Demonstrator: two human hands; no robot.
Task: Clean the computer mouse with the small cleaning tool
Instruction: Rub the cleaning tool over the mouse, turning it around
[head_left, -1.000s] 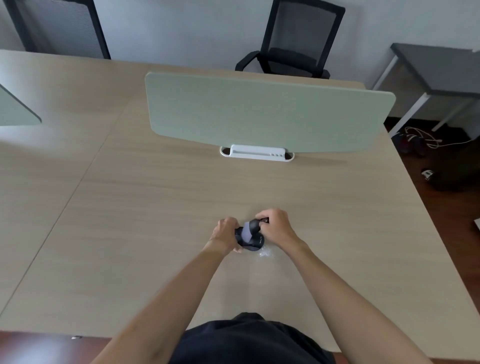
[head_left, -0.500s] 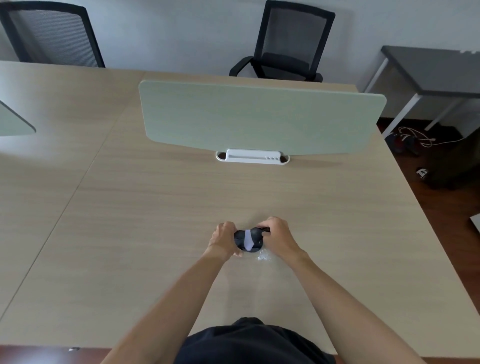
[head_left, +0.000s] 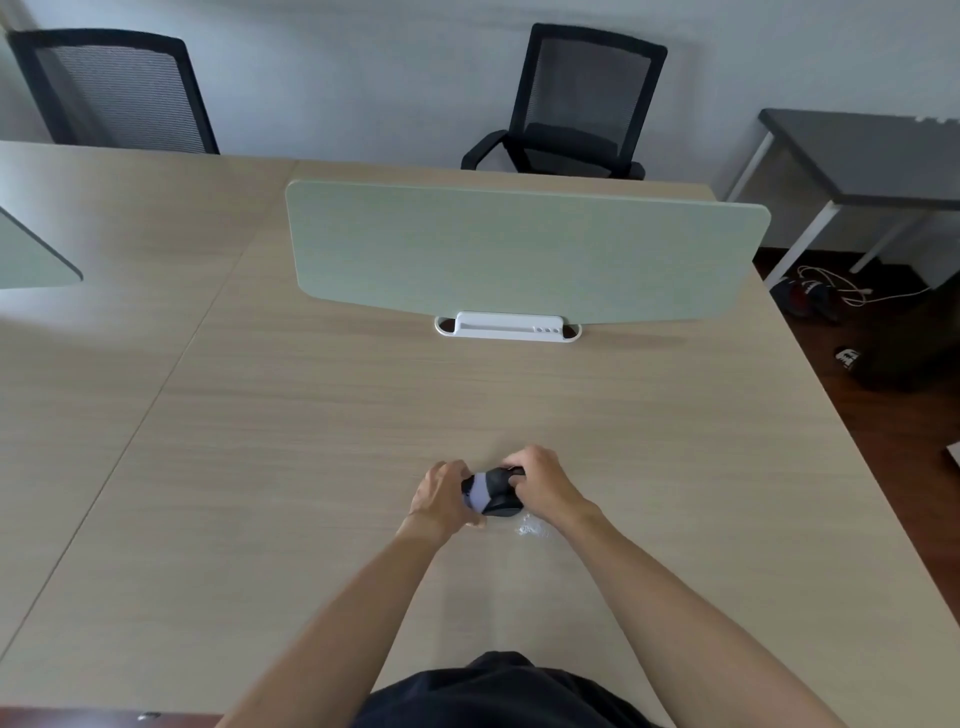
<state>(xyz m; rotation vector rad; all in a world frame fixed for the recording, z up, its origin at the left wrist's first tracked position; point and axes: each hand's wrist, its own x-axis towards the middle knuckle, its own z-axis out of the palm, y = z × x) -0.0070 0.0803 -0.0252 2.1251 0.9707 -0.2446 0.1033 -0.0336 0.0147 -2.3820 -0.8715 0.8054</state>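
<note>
A black computer mouse (head_left: 501, 500) sits low on the wooden table (head_left: 311, 467), between both hands. My left hand (head_left: 440, 493) presses a small white-grey cleaning wipe (head_left: 480, 496) against the mouse's left side. My right hand (head_left: 540, 486) grips the mouse from the right and top, hiding much of it. Just right of the mouse, a crumpled clear wrapper (head_left: 530, 530) lies on the table.
A pale green divider panel (head_left: 519, 249) on a white base (head_left: 506, 326) stands across the table's far half. Two black mesh chairs (head_left: 582, 104) stand behind it. A grey side table (head_left: 857, 156) and floor cables lie to the right.
The wipe has slid from the middle of the mouse toward its left side under my left hand. The camera view has tilted slightly; both hands stay on the mouse.
</note>
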